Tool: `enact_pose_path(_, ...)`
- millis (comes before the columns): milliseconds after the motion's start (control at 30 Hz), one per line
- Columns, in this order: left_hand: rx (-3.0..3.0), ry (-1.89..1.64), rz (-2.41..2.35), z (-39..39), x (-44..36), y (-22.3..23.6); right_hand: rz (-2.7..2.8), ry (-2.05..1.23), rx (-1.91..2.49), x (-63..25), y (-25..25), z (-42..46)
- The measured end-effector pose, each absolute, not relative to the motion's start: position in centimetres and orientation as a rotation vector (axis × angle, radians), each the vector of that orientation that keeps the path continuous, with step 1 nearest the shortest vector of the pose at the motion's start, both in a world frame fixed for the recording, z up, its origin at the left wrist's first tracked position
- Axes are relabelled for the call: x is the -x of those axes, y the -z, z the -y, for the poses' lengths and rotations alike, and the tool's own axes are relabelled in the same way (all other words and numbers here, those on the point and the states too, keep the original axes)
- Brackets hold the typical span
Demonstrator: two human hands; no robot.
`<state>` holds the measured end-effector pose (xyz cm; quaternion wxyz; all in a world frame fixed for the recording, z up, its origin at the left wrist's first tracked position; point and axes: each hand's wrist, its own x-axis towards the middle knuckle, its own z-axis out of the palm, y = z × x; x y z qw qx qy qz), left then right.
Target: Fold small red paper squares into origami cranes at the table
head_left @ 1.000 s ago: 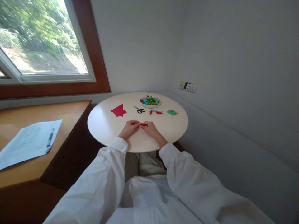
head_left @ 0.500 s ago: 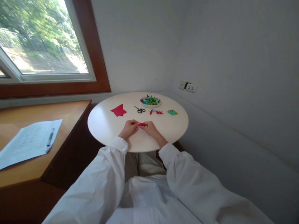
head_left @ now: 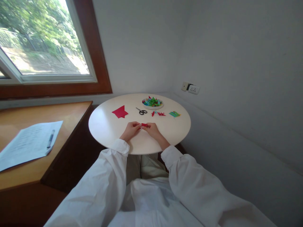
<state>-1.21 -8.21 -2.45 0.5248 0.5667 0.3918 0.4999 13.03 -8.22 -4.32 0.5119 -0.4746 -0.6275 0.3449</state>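
A small folded piece of red paper (head_left: 144, 125) is pinched between my two hands over the near half of the round white table (head_left: 106, 123). My left hand (head_left: 132, 130) is closed on its left end, and my right hand (head_left: 152, 130) grips its right end. Fingers cover part of the paper, so its exact folds are hidden. Beyond the hands lie black-handled scissors (head_left: 142, 112), with red paper sheets (head_left: 120, 112) to their left. Small red folded paper pieces (head_left: 161, 113) rest to the right of the scissors.
A white bowl (head_left: 152, 107) full of colourful folded paper stands at the table's back. Green and blue paper sheets (head_left: 174, 114) lie at the right. On the wooden desk (head_left: 71, 115) at left are a written sheet (head_left: 28, 142) and a pen (head_left: 50, 138). Walls border the table.
The red paper between my fingers has shifted very slightly upward, and a bit more of it shows. Both hands keep nearly the same place.
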Motion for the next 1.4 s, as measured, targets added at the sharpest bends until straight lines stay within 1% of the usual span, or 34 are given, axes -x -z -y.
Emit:
enact_pose_path(300, -1.261, -1.27, -0.961, 7.46, 1.45, 2.98, 1.397, -0.802, 1.155, -13.49, 4.35, 7.89)
enact_pose_path(533, -1.224, -1.279, -0.943, 7.92, 1.44, 2.56, 1.366, -0.79, 1.157, -13.55, 4.57, 7.58)
enact_pose_path(1400, -1.231, -1.322, -0.938, 7.42, 1.56, 2.79, 1.321, -0.829, 1.073, -13.31, 3.8, 8.17)
